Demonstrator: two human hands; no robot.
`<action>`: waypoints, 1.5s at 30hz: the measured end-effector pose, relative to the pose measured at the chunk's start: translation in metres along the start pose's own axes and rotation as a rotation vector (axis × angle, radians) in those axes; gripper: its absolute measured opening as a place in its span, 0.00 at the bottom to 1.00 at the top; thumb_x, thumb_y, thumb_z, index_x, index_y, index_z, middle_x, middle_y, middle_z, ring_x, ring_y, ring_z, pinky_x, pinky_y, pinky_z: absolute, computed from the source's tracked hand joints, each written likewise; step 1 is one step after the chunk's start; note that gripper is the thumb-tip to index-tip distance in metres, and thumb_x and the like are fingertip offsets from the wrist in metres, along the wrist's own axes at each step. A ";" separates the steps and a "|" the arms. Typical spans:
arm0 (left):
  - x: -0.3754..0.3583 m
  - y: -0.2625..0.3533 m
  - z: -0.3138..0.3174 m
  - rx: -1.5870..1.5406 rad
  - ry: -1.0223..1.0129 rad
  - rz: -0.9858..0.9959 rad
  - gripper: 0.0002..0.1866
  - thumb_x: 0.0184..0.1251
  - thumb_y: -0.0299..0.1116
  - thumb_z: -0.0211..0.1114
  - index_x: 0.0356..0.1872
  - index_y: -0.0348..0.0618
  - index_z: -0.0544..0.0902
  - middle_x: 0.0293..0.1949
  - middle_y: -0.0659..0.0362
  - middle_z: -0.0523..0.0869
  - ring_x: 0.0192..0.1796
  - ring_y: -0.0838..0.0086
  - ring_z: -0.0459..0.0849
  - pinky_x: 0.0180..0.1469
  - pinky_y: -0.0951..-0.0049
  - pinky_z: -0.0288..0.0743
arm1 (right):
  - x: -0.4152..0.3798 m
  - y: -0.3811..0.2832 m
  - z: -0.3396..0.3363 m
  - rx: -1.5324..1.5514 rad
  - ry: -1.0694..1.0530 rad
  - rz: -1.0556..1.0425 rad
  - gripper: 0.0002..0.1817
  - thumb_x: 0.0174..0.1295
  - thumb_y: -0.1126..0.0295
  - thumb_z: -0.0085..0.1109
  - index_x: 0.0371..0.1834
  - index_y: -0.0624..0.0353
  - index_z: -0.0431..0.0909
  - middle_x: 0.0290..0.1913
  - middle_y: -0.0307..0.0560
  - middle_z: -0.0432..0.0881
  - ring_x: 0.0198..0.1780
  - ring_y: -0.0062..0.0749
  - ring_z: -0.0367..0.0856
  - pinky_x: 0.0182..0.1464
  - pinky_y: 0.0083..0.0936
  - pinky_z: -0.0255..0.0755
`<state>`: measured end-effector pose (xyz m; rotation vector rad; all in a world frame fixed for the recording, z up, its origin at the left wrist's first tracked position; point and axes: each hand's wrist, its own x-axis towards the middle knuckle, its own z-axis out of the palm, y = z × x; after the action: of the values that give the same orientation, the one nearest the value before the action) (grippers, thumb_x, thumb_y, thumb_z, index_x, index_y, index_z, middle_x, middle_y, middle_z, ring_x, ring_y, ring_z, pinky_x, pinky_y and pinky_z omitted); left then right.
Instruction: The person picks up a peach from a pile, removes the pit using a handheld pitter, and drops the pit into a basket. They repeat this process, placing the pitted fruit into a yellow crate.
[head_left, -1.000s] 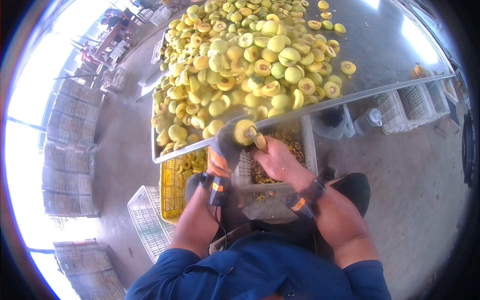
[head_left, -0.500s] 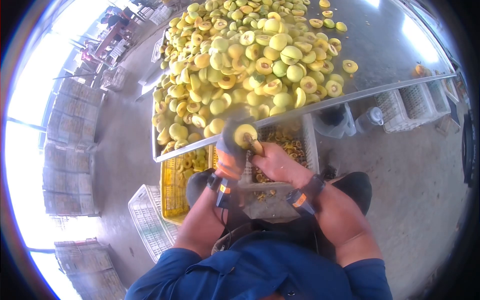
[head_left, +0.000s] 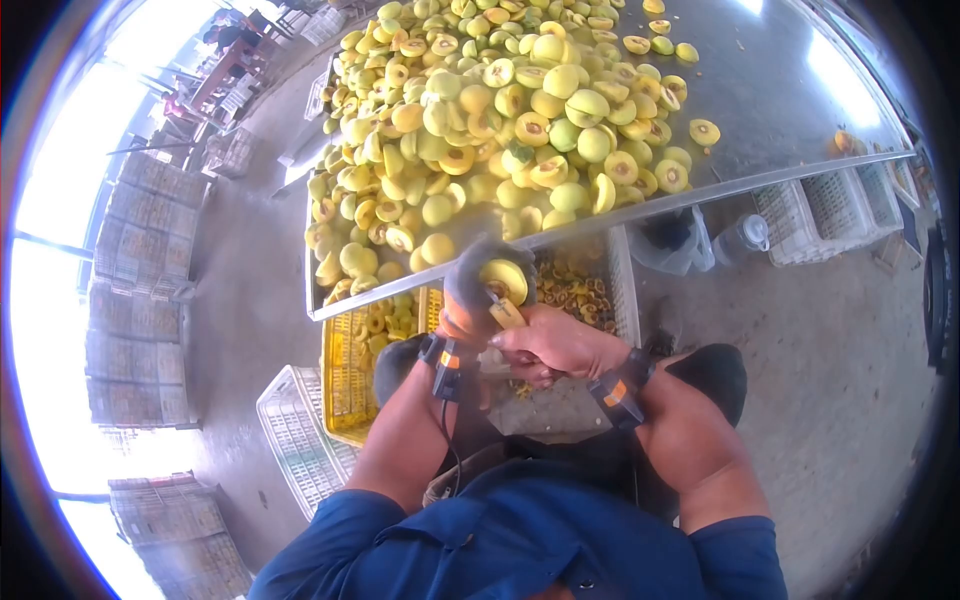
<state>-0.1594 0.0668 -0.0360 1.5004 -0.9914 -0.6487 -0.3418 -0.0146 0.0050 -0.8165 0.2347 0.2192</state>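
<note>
My left hand [head_left: 463, 292], in a dark glove with an orange cuff, is closed around a yellow peach half [head_left: 512, 272], cut face up. My right hand [head_left: 568, 340] is bare and wrapped round the light-coloured handle [head_left: 507, 314] of a small pitting tool. The tool's thin metal end meets the lower left of the cut face; its exact shape is too small to make out. Both hands are just in front of the table's metal edge, above a grey crate [head_left: 626, 300] of brown-centred scraps. Beyond them a large heap of peach halves [head_left: 437, 209] covers the tabletop.
The metal table [head_left: 760, 110] has a raised rim. Below its left end stand a yellow crate [head_left: 345, 385] with peach pieces and a white crate [head_left: 295, 420]. On the right are a clear plastic jug [head_left: 740, 240] and white crates [head_left: 800, 215]. Stacked crates [head_left: 145, 300] line the far left.
Both hands have come slightly lower, toward my body. The peach half has tilted and now shows a hollow in its cut face. The right hand has turned around the tool handle.
</note>
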 end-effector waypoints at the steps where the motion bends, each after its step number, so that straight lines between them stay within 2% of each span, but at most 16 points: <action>1: 0.004 0.011 0.000 -0.017 -0.012 -0.015 0.15 0.67 0.29 0.71 0.53 0.38 0.85 0.42 0.55 0.91 0.42 0.64 0.92 0.47 0.65 0.85 | -0.005 -0.005 0.002 -0.047 0.004 -0.013 0.13 0.79 0.66 0.57 0.33 0.56 0.72 0.22 0.33 0.69 0.17 0.18 0.68 0.18 0.24 0.62; 5: 0.006 0.023 -0.020 0.162 0.181 0.041 0.23 0.90 0.44 0.53 0.47 0.33 0.88 0.41 0.54 0.93 0.44 0.68 0.91 0.49 0.67 0.85 | -0.024 -0.013 0.015 -0.059 -0.002 0.010 0.12 0.78 0.67 0.58 0.34 0.56 0.72 0.22 0.33 0.69 0.17 0.17 0.68 0.18 0.24 0.64; 9: -0.013 0.035 -0.085 0.877 0.249 0.307 0.17 0.88 0.37 0.58 0.48 0.32 0.90 0.44 0.56 0.94 0.47 0.70 0.92 0.54 0.67 0.84 | 0.010 0.035 -0.020 -0.545 0.305 0.077 0.11 0.77 0.64 0.62 0.39 0.60 0.76 0.23 0.38 0.76 0.19 0.23 0.73 0.22 0.27 0.67; 11: -0.036 0.013 -0.142 1.084 0.348 0.368 0.12 0.83 0.32 0.64 0.50 0.33 0.90 0.45 0.55 0.95 0.48 0.67 0.92 0.54 0.65 0.84 | 0.007 0.033 -0.019 -0.393 0.315 0.123 0.14 0.78 0.63 0.61 0.35 0.62 0.78 0.21 0.42 0.77 0.18 0.27 0.75 0.22 0.31 0.69; 13: -0.060 0.011 -0.182 0.255 0.584 -0.125 0.10 0.78 0.31 0.68 0.50 0.35 0.91 0.45 0.52 0.95 0.48 0.64 0.93 0.55 0.63 0.84 | -0.001 0.033 -0.012 -0.370 0.269 0.055 0.15 0.77 0.64 0.61 0.33 0.61 0.77 0.20 0.41 0.76 0.18 0.28 0.75 0.23 0.32 0.70; 15: -0.086 -0.015 -0.235 0.245 0.682 -0.394 0.12 0.77 0.35 0.71 0.49 0.37 0.92 0.45 0.52 0.95 0.45 0.65 0.92 0.53 0.64 0.83 | 0.004 0.039 -0.016 -0.373 0.274 0.041 0.15 0.75 0.63 0.62 0.37 0.66 0.79 0.21 0.43 0.77 0.17 0.29 0.74 0.21 0.32 0.69; 18: -0.099 -0.004 -0.230 1.343 0.537 -0.420 0.15 0.74 0.39 0.74 0.52 0.40 0.93 0.47 0.49 0.95 0.49 0.59 0.92 0.56 0.64 0.83 | 0.008 0.035 -0.016 -0.453 0.301 0.055 0.17 0.73 0.61 0.64 0.41 0.69 0.81 0.24 0.50 0.82 0.20 0.35 0.80 0.24 0.36 0.74; 23: -0.019 0.019 -0.135 0.570 0.389 -0.271 0.17 0.70 0.40 0.76 0.52 0.41 0.93 0.48 0.50 0.95 0.49 0.57 0.92 0.57 0.61 0.83 | 0.034 0.058 -0.029 -0.844 0.389 0.181 0.22 0.71 0.57 0.64 0.49 0.71 0.83 0.39 0.65 0.90 0.43 0.56 0.92 0.47 0.46 0.83; 26: 0.036 0.030 -0.055 0.686 0.126 -0.164 0.19 0.74 0.47 0.71 0.51 0.41 0.92 0.49 0.45 0.93 0.52 0.49 0.92 0.58 0.57 0.84 | 0.023 0.034 -0.010 -0.886 0.428 0.067 0.21 0.69 0.59 0.63 0.51 0.70 0.83 0.44 0.70 0.90 0.52 0.64 0.90 0.58 0.49 0.80; 28: 0.068 0.046 -0.016 0.937 -0.133 -0.112 0.22 0.71 0.52 0.72 0.50 0.42 0.93 0.47 0.46 0.94 0.51 0.47 0.91 0.58 0.56 0.85 | 0.026 0.035 -0.019 -0.889 0.522 0.003 0.20 0.68 0.60 0.62 0.50 0.69 0.83 0.43 0.70 0.89 0.52 0.65 0.90 0.57 0.50 0.80; 32: 0.102 0.004 0.001 1.038 -0.187 -0.236 0.27 0.66 0.57 0.74 0.51 0.43 0.93 0.47 0.44 0.94 0.52 0.48 0.92 0.57 0.55 0.85 | 0.024 0.024 -0.033 -0.781 0.576 -0.083 0.18 0.69 0.63 0.60 0.48 0.70 0.84 0.41 0.69 0.89 0.50 0.67 0.89 0.54 0.52 0.79; 35: 0.091 -0.010 -0.020 0.775 -0.035 -0.174 0.21 0.71 0.47 0.74 0.54 0.42 0.93 0.50 0.45 0.94 0.52 0.51 0.93 0.57 0.58 0.86 | 0.019 0.013 -0.032 -0.753 0.628 -0.219 0.17 0.69 0.63 0.60 0.46 0.70 0.84 0.38 0.67 0.89 0.46 0.65 0.89 0.51 0.51 0.78; 38: 0.071 0.012 -0.050 -0.188 -0.063 -0.377 0.16 0.74 0.34 0.70 0.58 0.41 0.92 0.55 0.49 0.94 0.53 0.57 0.94 0.59 0.62 0.87 | 0.021 0.001 -0.038 -0.727 0.666 -0.322 0.16 0.69 0.64 0.61 0.45 0.70 0.84 0.36 0.66 0.89 0.43 0.63 0.88 0.49 0.50 0.78; 40: 0.050 0.031 -0.049 0.032 -0.091 -0.157 0.15 0.74 0.27 0.68 0.59 0.39 0.91 0.58 0.50 0.93 0.55 0.60 0.93 0.59 0.64 0.87 | 0.022 -0.008 -0.036 -0.551 0.626 -0.262 0.16 0.68 0.64 0.61 0.45 0.70 0.84 0.37 0.66 0.89 0.42 0.62 0.88 0.49 0.49 0.77; 43: 0.033 0.034 -0.036 -0.157 -0.106 -0.121 0.22 0.78 0.32 0.66 0.68 0.34 0.83 0.61 0.49 0.89 0.57 0.61 0.91 0.58 0.62 0.87 | 0.025 -0.009 -0.029 -0.447 0.577 -0.284 0.16 0.69 0.64 0.62 0.45 0.70 0.83 0.39 0.67 0.89 0.44 0.62 0.87 0.50 0.49 0.77; 45: 0.025 0.023 -0.024 -0.675 -0.044 -0.329 0.31 0.79 0.37 0.64 0.78 0.32 0.74 0.63 0.45 0.87 0.55 0.54 0.91 0.57 0.56 0.88 | 0.032 -0.003 -0.026 -0.501 0.569 -0.367 0.16 0.69 0.63 0.62 0.45 0.70 0.83 0.40 0.68 0.89 0.45 0.64 0.87 0.51 0.49 0.77</action>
<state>-0.1325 0.0577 -0.0058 1.0453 -0.4735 -1.1247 -0.3141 -0.0323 -0.0190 -1.3950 0.5693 -0.3228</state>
